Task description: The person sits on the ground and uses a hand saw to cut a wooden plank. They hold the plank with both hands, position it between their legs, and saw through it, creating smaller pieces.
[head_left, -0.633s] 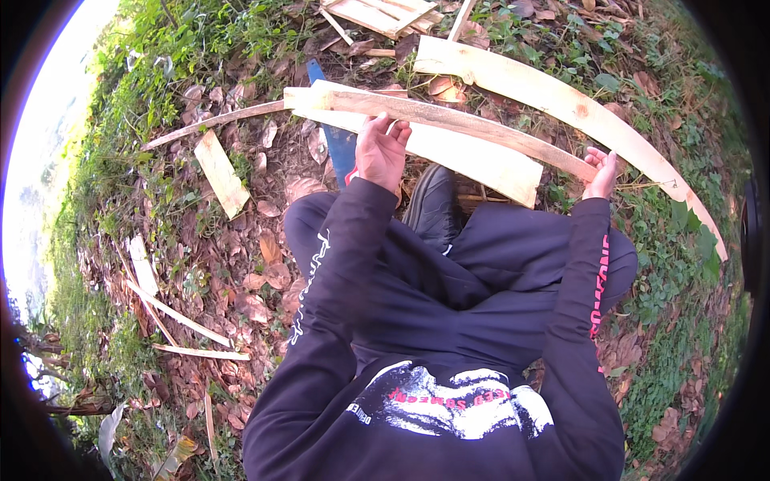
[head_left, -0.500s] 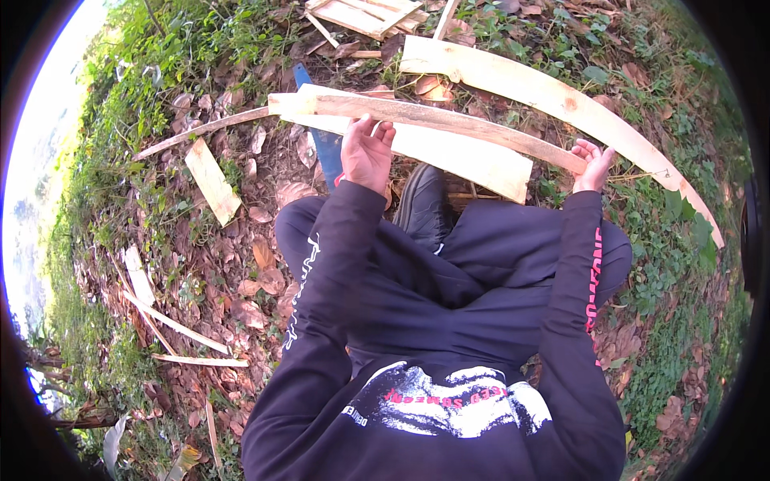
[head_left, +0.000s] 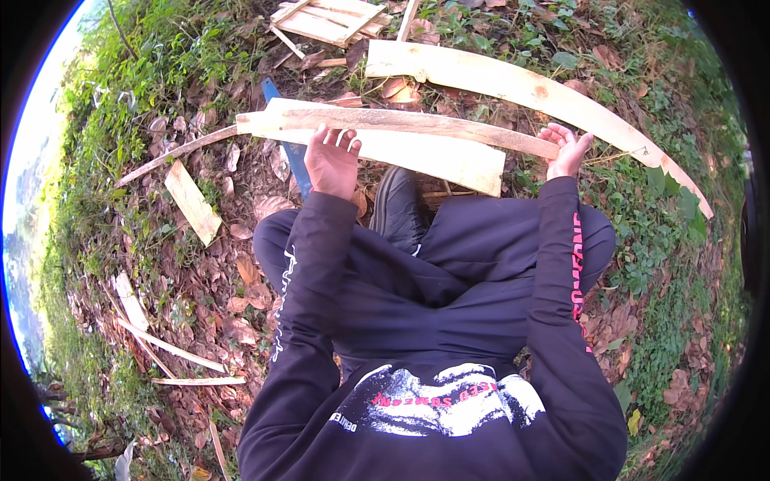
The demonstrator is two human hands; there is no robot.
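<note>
Holding the strip [head_left: 437, 125] at 2 o'clock in the right hand [head_left: 568, 154]; left hand [head_left: 332, 167] curls against it at 11 o'clock, can't tell if its grip's closed.

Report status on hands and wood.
Right hand at right end of narrow strip; left hand at near edge. Strip crosses wider board; blue tool partly underneath.

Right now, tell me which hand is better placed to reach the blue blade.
Left, most likely: the left hand is close beside the lower part of the blue blade, while the right hand is at the right end of the narrow wooden strip, much farther off.
</note>
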